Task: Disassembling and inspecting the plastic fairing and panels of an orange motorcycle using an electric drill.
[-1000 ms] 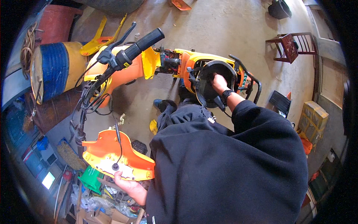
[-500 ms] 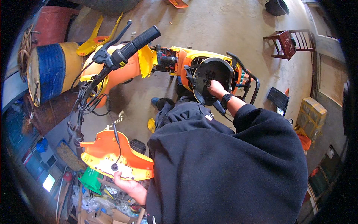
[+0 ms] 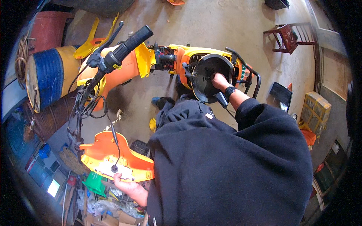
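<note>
Orange panel [image 3: 103,145]: at lower left, below the handlebar [image 3: 85,94]; yellow-edged, hollow inner face in view; right tip against or just in front of the black jacket [image 3: 230,165] – contact impossible to tell.
Black cable [image 3: 118,147]: down across the panel to a round black fitting [image 3: 114,168].
Left hand [image 3: 129,187]: gripping the panel's lower edge; thumb near the fitting, other fingers mostly hidden beneath.
Black dish [image 3: 201,71]: round, deep; over the rear of the orange-and-yellow motorbike [image 3: 122,64].
Right hand [image 3: 220,81]: inside the dish, fingers curled and pointing down; fingertips hidden – spread and contents of grip impossible to tell; dark watch [image 3: 229,90] at the wrist.
Drum [image 3: 49,77]: blue and yellow, lying on its side; beyond the handlebar, far left.
Chair [image 3: 289,39]: dark red; well apart, upper right.
</note>
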Available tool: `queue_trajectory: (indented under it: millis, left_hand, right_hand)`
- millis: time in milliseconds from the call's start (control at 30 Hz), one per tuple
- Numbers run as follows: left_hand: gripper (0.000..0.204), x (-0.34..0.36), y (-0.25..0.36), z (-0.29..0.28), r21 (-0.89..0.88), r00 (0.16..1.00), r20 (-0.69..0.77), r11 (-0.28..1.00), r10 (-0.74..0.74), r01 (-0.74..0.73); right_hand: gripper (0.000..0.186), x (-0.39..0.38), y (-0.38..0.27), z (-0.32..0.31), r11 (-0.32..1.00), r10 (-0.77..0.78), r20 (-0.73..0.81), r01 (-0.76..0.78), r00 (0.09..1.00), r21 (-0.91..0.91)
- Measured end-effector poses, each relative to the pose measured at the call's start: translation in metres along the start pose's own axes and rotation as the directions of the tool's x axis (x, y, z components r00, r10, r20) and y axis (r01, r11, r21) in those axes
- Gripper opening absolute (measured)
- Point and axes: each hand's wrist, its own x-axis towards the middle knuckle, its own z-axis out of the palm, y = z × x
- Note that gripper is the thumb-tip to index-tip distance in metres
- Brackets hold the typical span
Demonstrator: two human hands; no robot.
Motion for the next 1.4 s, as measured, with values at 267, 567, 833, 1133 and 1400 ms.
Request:
queue_trajectory:
  millis: [267,567,833,1133,1400]
  left_hand:
    - [0.046,0.007,0.000,-0.003,0.007,0.999,0.019,1.000,-0.028,0.027]
    - [0.049,-0.021,0.004,0.020,0.069,0.995,-0.063,0.995,0.080,-0.075]
    - [0.038,0.013,-0.007,-0.015,-0.023,0.994,-0.026,0.994,-0.105,0.104]
    - [0.039,-0.009,0.020,0.013,-0.320,0.986,0.150,0.940,-0.070,0.116]
    - [0.054,-0.006,0.010,0.007,-0.360,0.991,0.130,0.932,0.016,0.032]
  right_hand:
    - [0.043,-0.010,-0.022,-0.013,0.991,-0.015,0.040,0.010,0.999,0.131]
    - [0.043,-0.030,-0.041,-0.020,0.998,0.047,-0.040,-0.045,0.998,0.034]
    - [0.023,-0.003,-0.041,0.005,0.992,0.109,0.002,-0.108,0.994,-0.067]
    - [0.021,0.018,-0.011,0.015,0.968,-0.032,0.028,0.038,0.999,-0.247]
    - [0.026,0.039,0.003,0.010,0.995,-0.030,0.139,0.044,0.990,-0.092]
